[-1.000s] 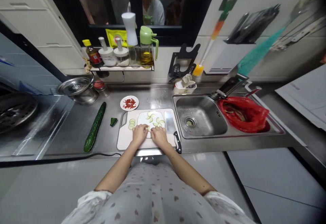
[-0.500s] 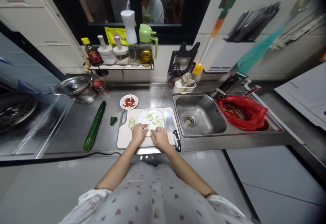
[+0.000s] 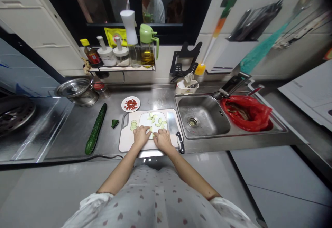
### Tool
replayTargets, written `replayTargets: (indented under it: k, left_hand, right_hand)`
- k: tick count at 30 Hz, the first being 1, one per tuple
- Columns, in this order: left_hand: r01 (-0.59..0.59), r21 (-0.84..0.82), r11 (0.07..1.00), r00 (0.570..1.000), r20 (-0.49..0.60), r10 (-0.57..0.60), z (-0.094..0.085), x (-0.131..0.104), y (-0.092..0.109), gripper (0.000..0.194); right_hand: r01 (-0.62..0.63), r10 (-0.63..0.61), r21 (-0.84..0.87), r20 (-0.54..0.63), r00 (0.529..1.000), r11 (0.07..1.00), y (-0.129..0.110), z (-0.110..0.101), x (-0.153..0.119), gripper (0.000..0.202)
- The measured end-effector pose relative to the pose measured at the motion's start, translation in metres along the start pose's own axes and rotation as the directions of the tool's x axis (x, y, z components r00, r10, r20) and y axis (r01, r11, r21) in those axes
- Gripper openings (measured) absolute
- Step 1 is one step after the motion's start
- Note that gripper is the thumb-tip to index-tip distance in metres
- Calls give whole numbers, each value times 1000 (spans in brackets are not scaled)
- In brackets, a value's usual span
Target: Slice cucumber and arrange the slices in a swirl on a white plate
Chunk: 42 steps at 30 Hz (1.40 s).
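Observation:
Both hands meet over a white square plate (image 3: 145, 116) that rests on a pale cutting board (image 3: 125, 141). My left hand (image 3: 140, 135) has its fingers bent around a cucumber slice (image 3: 150, 129) at the plate's front. My right hand (image 3: 162, 139) pinches at another slice (image 3: 153, 135) beside it; the fingertips are small and partly hidden. Curved cucumber slices (image 3: 157, 124) lie in small groups on the plate. Round slices (image 3: 133, 125) sit on the board at the left. A cleaver (image 3: 172, 122) lies along the board's right side, its black handle toward me.
A whole cucumber (image 3: 96, 129) and a cut end (image 3: 114, 123) lie left of the board. Behind it is a small plate of red pieces (image 3: 130, 104). To the right are the sink (image 3: 207, 117) and a red bag (image 3: 247, 115). A lidded pot (image 3: 83, 91) stands back left.
The camera view has shifted slightly. My hands stay at the front of the plate, with hardly any movement of the fingers.

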State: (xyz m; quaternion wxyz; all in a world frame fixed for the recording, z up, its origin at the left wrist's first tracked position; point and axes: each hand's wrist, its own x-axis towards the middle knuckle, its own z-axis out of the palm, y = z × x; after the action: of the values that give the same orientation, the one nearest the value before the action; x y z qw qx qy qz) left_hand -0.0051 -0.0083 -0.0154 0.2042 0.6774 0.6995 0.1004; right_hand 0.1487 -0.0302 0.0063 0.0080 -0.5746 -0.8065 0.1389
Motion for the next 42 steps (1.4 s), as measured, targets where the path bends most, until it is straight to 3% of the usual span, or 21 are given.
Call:
replayTargets:
  k: [42]
  left_hand:
    - [34,4,999,999,0,-34,-2,-1,7,30]
  right_hand:
    - [38,-37,-25,34,999,999,-1,-6,5,33]
